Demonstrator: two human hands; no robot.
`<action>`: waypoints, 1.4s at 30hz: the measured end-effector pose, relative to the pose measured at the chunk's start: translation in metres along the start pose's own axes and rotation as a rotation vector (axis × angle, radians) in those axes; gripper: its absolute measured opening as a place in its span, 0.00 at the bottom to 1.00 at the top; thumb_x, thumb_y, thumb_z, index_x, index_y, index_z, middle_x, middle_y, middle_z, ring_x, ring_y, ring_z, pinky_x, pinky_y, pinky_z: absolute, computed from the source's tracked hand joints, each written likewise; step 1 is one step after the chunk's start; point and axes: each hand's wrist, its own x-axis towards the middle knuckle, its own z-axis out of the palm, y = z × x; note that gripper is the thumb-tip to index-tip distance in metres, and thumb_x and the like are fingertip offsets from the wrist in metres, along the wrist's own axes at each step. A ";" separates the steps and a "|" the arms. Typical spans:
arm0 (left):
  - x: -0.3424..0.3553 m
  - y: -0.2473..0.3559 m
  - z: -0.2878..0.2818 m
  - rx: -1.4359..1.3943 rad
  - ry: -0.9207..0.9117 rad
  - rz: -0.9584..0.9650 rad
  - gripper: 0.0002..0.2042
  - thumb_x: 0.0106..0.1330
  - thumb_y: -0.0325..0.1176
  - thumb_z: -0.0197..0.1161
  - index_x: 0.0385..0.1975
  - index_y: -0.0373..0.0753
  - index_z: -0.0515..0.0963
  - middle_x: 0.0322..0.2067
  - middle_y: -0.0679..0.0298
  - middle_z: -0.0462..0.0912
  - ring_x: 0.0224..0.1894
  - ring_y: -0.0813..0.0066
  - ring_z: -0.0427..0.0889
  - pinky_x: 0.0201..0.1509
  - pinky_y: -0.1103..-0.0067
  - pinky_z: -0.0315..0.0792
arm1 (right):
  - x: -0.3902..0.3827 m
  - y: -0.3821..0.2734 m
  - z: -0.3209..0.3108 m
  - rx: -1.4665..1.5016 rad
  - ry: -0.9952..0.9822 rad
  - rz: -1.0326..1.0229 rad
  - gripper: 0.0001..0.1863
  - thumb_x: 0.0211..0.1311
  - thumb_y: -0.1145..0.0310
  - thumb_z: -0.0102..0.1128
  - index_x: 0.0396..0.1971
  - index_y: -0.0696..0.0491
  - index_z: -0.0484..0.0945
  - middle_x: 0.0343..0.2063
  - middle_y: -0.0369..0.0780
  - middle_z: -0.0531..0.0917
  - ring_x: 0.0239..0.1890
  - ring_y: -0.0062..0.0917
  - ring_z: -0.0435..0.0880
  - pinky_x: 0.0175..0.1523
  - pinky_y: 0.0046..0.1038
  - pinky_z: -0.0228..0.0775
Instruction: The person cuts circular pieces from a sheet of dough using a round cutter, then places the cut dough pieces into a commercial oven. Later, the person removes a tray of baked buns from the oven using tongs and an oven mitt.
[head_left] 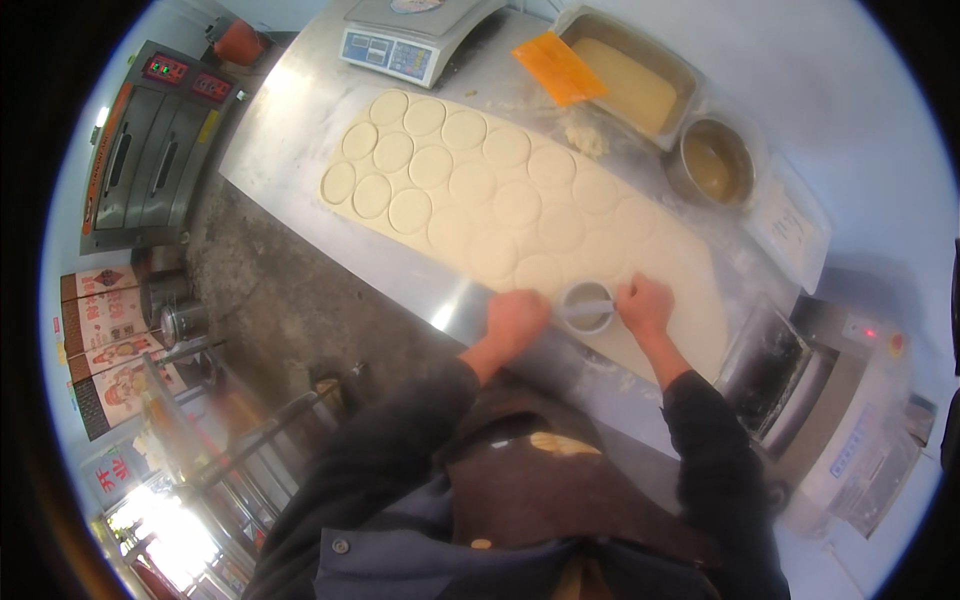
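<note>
A long sheet of rolled pale dough (690, 250) lies across the metal table, with rows of cut round dough pieces (430, 165) running from its far left end toward me. My right hand (646, 304) is closed around the handle of a round dough cutter (588, 307), whose ring rests on the near part of the sheet. To the left of the cutter, my left hand (517, 320) is curled into a fist by the table's near edge, touching or close to the dough. Whatever may be inside that fist is hidden.
Along the far side are a digital scale (410, 40), an orange scraper (560, 70), a rectangular pan (635, 85) and a round metal bowl (715, 162). A white machine (845, 400) stands right of the table, a deck oven (150, 150) at the far left, a metal rack (250, 440) lower left.
</note>
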 end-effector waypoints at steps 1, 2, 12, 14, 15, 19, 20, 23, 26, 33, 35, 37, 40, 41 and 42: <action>0.002 0.002 -0.004 0.002 -0.016 -0.001 0.18 0.69 0.42 0.55 0.25 0.38 0.85 0.29 0.47 0.87 0.35 0.43 0.87 0.41 0.53 0.79 | 0.001 0.000 0.000 0.007 0.000 0.003 0.11 0.51 0.66 0.61 0.14 0.51 0.72 0.13 0.45 0.76 0.19 0.46 0.76 0.31 0.45 0.65; 0.005 0.004 -0.009 0.004 -0.031 -0.002 0.18 0.69 0.42 0.55 0.25 0.38 0.85 0.29 0.47 0.87 0.35 0.43 0.87 0.41 0.53 0.79 | 0.002 0.000 -0.001 0.013 0.001 0.005 0.11 0.52 0.66 0.61 0.15 0.51 0.72 0.13 0.45 0.76 0.19 0.46 0.76 0.31 0.45 0.65; 0.002 -0.008 -0.001 0.011 -0.045 0.064 0.18 0.69 0.40 0.54 0.22 0.36 0.84 0.24 0.47 0.86 0.29 0.42 0.86 0.37 0.54 0.79 | -0.007 -0.001 0.007 -0.054 -0.049 -0.045 0.12 0.53 0.64 0.59 0.16 0.52 0.73 0.16 0.47 0.77 0.23 0.50 0.76 0.33 0.51 0.66; 0.005 -0.007 0.002 0.023 -0.066 0.018 0.18 0.70 0.40 0.55 0.22 0.36 0.83 0.24 0.47 0.86 0.28 0.43 0.86 0.36 0.53 0.79 | 0.001 0.004 0.014 -0.056 0.101 -0.162 0.10 0.49 0.65 0.59 0.15 0.51 0.71 0.15 0.46 0.75 0.21 0.47 0.74 0.31 0.48 0.62; 0.004 -0.007 0.004 0.024 -0.072 0.023 0.18 0.70 0.40 0.54 0.22 0.37 0.84 0.25 0.48 0.86 0.30 0.43 0.86 0.37 0.54 0.79 | -0.006 0.007 0.015 -0.064 0.175 -0.206 0.09 0.48 0.66 0.59 0.14 0.50 0.70 0.14 0.46 0.74 0.20 0.46 0.72 0.30 0.47 0.61; 0.002 0.001 -0.004 0.012 -0.033 0.047 0.18 0.70 0.42 0.54 0.24 0.40 0.86 0.28 0.49 0.88 0.33 0.44 0.88 0.39 0.56 0.80 | -0.011 0.010 0.013 -0.053 0.057 -0.128 0.11 0.49 0.65 0.60 0.15 0.50 0.70 0.16 0.45 0.74 0.21 0.45 0.73 0.31 0.46 0.61; -0.005 0.003 -0.003 0.005 -0.015 0.051 0.18 0.70 0.42 0.54 0.25 0.39 0.86 0.28 0.48 0.88 0.33 0.44 0.88 0.39 0.56 0.80 | -0.018 0.013 0.009 -0.016 0.038 -0.115 0.11 0.50 0.65 0.60 0.15 0.50 0.70 0.16 0.44 0.75 0.21 0.45 0.73 0.31 0.45 0.61; -0.026 0.019 -0.010 -0.005 0.004 0.020 0.19 0.70 0.42 0.54 0.25 0.38 0.86 0.28 0.46 0.87 0.33 0.43 0.87 0.40 0.53 0.80 | -0.020 0.016 -0.014 0.064 0.104 -0.149 0.11 0.51 0.65 0.61 0.16 0.50 0.71 0.16 0.45 0.75 0.21 0.45 0.73 0.31 0.46 0.62; -0.027 0.043 -0.004 -0.056 0.079 0.028 0.19 0.70 0.40 0.55 0.21 0.35 0.82 0.25 0.45 0.85 0.28 0.42 0.85 0.37 0.52 0.77 | -0.007 0.028 -0.049 0.089 0.154 -0.167 0.11 0.52 0.65 0.62 0.16 0.51 0.72 0.16 0.45 0.76 0.22 0.46 0.74 0.33 0.46 0.64; 0.089 0.144 0.017 -0.052 0.134 0.088 0.20 0.69 0.43 0.53 0.23 0.36 0.85 0.26 0.46 0.86 0.31 0.42 0.85 0.40 0.52 0.78 | 0.079 0.122 -0.077 -0.013 0.196 0.009 0.12 0.56 0.64 0.63 0.17 0.52 0.77 0.16 0.47 0.80 0.22 0.49 0.81 0.31 0.48 0.71; 0.112 0.159 0.022 -0.027 0.130 0.084 0.20 0.68 0.43 0.52 0.24 0.36 0.86 0.27 0.47 0.86 0.33 0.42 0.86 0.42 0.52 0.78 | 0.099 0.137 -0.075 -0.018 0.212 -0.003 0.12 0.56 0.64 0.63 0.17 0.52 0.78 0.15 0.47 0.80 0.21 0.50 0.81 0.30 0.49 0.71; 0.128 0.166 0.027 -0.014 0.092 0.044 0.20 0.69 0.44 0.53 0.26 0.37 0.86 0.29 0.47 0.88 0.34 0.43 0.87 0.42 0.53 0.79 | 0.111 0.147 -0.071 -0.003 0.207 -0.001 0.12 0.56 0.63 0.63 0.17 0.52 0.78 0.15 0.48 0.81 0.21 0.51 0.81 0.29 0.49 0.72; 0.141 0.171 0.036 0.009 0.061 -0.004 0.20 0.70 0.45 0.54 0.27 0.37 0.87 0.30 0.47 0.88 0.35 0.44 0.88 0.43 0.54 0.80 | 0.123 0.160 -0.062 0.030 0.180 0.010 0.12 0.56 0.63 0.63 0.17 0.52 0.79 0.16 0.48 0.81 0.22 0.51 0.81 0.30 0.50 0.72; 0.144 0.171 0.040 0.018 0.055 -0.016 0.20 0.70 0.45 0.53 0.28 0.37 0.87 0.31 0.47 0.88 0.35 0.44 0.88 0.43 0.54 0.80 | 0.124 0.163 -0.060 0.024 0.172 0.010 0.12 0.56 0.62 0.63 0.18 0.52 0.79 0.16 0.48 0.81 0.22 0.51 0.81 0.30 0.50 0.72; 0.145 0.172 0.042 0.018 0.056 -0.015 0.20 0.70 0.44 0.52 0.27 0.37 0.87 0.30 0.47 0.88 0.35 0.44 0.87 0.43 0.53 0.79 | 0.127 0.166 -0.058 0.018 0.165 0.008 0.12 0.56 0.62 0.62 0.18 0.52 0.79 0.17 0.48 0.81 0.23 0.52 0.81 0.30 0.50 0.72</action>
